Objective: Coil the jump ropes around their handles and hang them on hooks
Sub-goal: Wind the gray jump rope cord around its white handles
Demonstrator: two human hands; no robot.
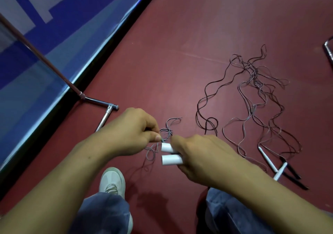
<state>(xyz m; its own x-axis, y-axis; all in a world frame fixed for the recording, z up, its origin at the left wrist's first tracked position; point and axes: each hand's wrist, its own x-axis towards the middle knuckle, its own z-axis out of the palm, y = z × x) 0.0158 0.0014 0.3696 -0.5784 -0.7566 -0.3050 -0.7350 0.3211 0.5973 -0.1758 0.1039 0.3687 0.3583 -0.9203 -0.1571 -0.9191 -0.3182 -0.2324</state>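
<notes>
Left of the handles (170, 159), I am watching the left hand (131, 132) pinching the cord (168, 132) just beside their ends; the right hand (200, 156) is gripping both handles, their long axis running left to right, so the left hand is sitting nearer for winding; a blue wall (45, 44) is standing well left of the handles, spare ropes (252, 70) are lying tangled to their right on the red floor (162, 53).

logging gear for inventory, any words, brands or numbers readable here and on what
None can be read.
Blue wall banner: big white block shapes, cut off by the frame, unreadable.
Two white plastic rope handles held in the right hand: no print visible.
Thin white and black handles on the floor: too small to tell.
</notes>
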